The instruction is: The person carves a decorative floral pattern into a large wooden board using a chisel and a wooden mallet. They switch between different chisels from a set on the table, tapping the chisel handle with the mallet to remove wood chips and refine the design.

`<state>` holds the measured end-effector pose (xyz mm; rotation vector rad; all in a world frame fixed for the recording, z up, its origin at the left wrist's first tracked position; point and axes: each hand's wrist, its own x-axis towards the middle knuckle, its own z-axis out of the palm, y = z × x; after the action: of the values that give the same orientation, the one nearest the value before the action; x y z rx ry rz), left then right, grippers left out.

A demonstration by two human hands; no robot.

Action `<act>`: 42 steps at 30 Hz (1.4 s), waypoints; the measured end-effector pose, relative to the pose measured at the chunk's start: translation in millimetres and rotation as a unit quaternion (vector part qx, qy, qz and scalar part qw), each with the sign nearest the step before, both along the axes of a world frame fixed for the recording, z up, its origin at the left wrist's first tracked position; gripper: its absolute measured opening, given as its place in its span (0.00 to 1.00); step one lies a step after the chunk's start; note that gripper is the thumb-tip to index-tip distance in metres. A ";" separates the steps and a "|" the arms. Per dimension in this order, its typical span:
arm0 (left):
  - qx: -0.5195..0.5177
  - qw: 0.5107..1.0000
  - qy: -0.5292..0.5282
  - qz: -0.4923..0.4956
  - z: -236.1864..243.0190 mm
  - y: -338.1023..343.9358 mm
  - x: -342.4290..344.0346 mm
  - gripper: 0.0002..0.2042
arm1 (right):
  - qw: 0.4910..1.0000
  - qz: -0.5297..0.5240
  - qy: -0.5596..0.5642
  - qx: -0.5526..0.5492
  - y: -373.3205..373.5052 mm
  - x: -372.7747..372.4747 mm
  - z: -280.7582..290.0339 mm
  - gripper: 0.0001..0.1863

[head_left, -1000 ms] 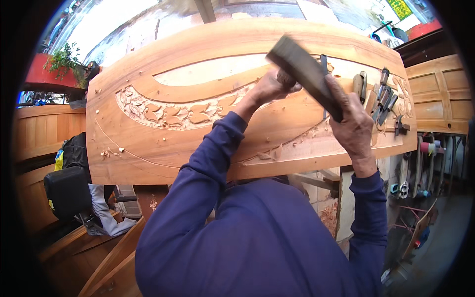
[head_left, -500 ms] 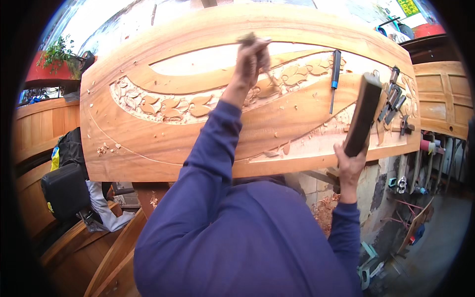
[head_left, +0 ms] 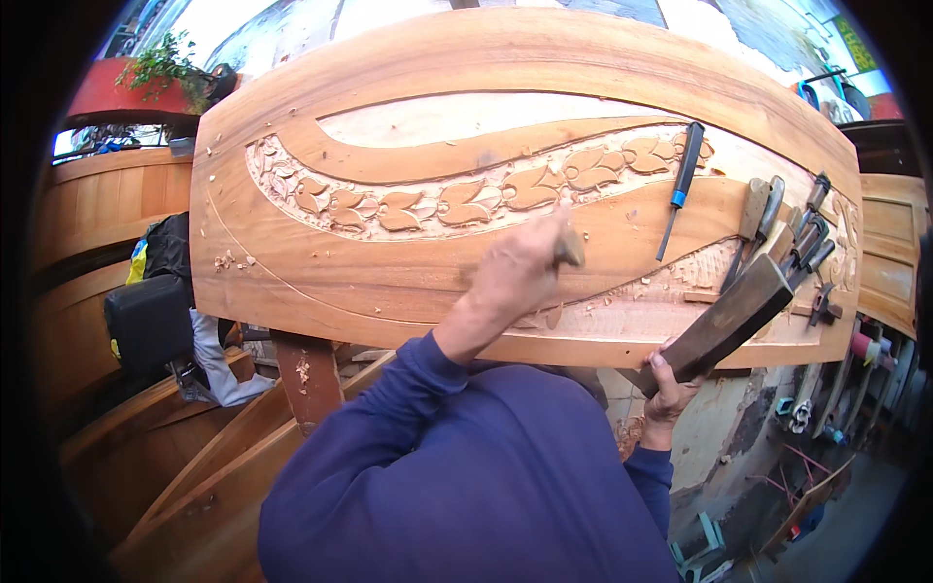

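A person's left hand [head_left: 515, 272] clenches a handle [head_left: 572, 250] over the panel [head_left: 389, 270], nearside of the carved band [head_left: 466, 204]; the right hand [head_left: 666, 396] grasps a block [head_left: 724, 328] by one end, nearside and right of the band, likely leaving its length free. Tools [head_left: 755, 207] lie right of the band, apparently within reach.

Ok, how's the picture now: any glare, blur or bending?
Head view: left hand blurred, its outline soft; the wooden block in the right hand sharper. Head view, top: background beyond the wooden panel partly glares white. Head view, rim: panel's far edge bows, corners black.
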<state>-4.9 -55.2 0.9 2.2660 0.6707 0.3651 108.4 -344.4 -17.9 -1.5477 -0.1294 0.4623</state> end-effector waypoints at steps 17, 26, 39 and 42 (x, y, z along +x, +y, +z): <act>0.019 0.997 0.062 -0.043 6.1 -27.4 11.5 0.33 | 0.997 0.063 0.047 0.001 -14.5 9.5 -6.0 0.35; 0.187 0.969 0.111 -0.113 -15.3 -37.6 17.6 0.29 | 0.999 0.039 -0.001 -0.030 -4.6 4.6 -4.7 0.27; -0.105 0.922 0.112 -0.355 30.0 -13.8 -50.2 0.34 | 0.989 -0.103 -0.089 -0.055 42.4 -18.1 13.1 0.21; -0.113 0.949 0.070 -0.285 24.3 6.0 -58.2 0.37 | 0.986 -0.130 -0.095 -0.051 43.7 -20.3 10.1 0.25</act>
<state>-63.1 -49.2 25.1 2.1565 0.0929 -0.1504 88.0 -300.8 -7.8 -1.6802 -0.0494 0.1156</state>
